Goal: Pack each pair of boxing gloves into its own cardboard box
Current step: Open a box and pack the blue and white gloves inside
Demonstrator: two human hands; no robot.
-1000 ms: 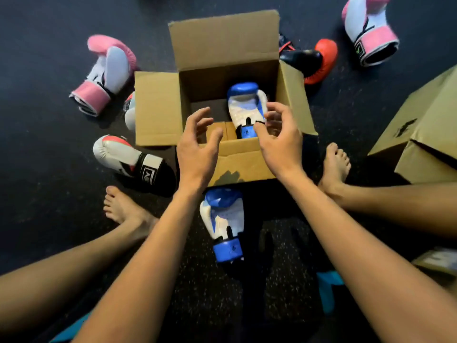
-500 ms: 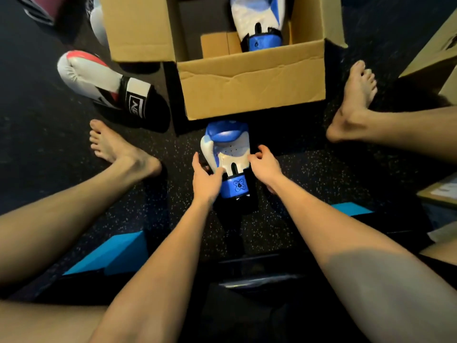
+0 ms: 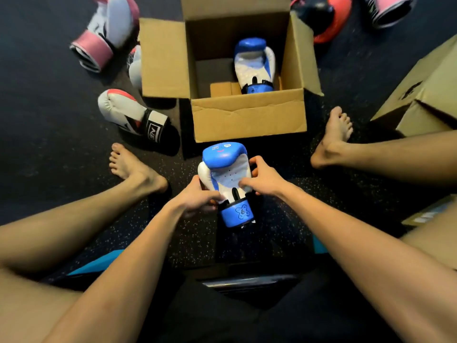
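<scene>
An open cardboard box (image 3: pixel 247 120) stands on the dark floor in front of me, flaps spread. Inside it, at the right, lies one blue and white boxing glove (image 3: pixel 254 65). Its partner, a second blue and white glove (image 3: pixel 226 169), is just in front of the box, cuff toward me. My left hand (image 3: pixel 195 196) grips its left side near the wrist, and my right hand (image 3: pixel 262 179) grips its right side with the thumb on the palm. The glove looks slightly raised off the floor.
A pink and white glove (image 3: pixel 103 33) and a white, black and red glove (image 3: pixel 131 115) lie left of the box. A red and black glove (image 3: pixel 326 18) and another pink glove (image 3: pixel 390 8) lie at the top right. A second cardboard box (image 3: pixel 425 95) is at the right. My bare feet flank the open box.
My hands left the box rim, came down to the glove on the floor, took hold of its sides and have begun to lift it toward the box.
</scene>
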